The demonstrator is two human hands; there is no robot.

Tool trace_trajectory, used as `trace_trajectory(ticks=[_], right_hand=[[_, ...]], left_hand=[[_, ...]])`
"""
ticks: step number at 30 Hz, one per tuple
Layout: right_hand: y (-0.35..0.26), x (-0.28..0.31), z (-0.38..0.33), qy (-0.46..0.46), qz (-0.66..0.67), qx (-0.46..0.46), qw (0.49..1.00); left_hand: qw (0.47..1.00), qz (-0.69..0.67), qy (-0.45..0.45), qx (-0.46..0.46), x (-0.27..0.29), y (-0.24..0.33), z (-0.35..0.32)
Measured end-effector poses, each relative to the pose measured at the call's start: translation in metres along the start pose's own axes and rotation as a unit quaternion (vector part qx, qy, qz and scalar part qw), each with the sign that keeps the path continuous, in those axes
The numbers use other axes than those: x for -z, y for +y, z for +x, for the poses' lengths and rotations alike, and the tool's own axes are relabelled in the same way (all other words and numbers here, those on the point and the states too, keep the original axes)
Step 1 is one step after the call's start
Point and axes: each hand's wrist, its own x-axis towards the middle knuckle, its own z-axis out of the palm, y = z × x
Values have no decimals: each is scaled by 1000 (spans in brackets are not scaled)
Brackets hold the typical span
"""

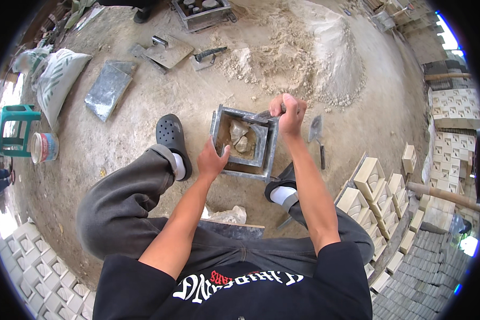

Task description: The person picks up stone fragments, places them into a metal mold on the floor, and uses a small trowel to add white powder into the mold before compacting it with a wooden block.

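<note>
Between my feet a square grey metal mould (272, 151) stands on the ground, with a smaller square frame (262, 140) inside it. Pale lumps (239, 130) lie in the inner frame. My left hand (213, 158) grips the mould's left wall, thumb over the inner side and fingers outside. At the far right corner my right hand (290, 116) is closed round the handle of what looks like a small trowel (261, 116). Its grey blade points left over the mould's far rim; the fist hides most of the handle. Another trowel (316, 130) lies on the ground just right of the mould.
A heap of pale powder (330, 53) rises beyond the mould. Flat metal plates (111, 88), a handled float (168, 50), a sack (64, 74), a bucket (45, 147) and a green stool (17, 128) are at left. Cast blocks (376, 186) stand in rows at right.
</note>
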Motion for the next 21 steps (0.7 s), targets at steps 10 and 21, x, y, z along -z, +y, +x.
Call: trace_trajectory(ticks=[10,21], right_hand=[[-8,-17,10,-24,-5,2,1000],[-27,-18,12,4,1,-44,999]], left_hand=[[1000,11,6,11,-3,-8,3],[999,-5,32,-7,3,-9,3]])
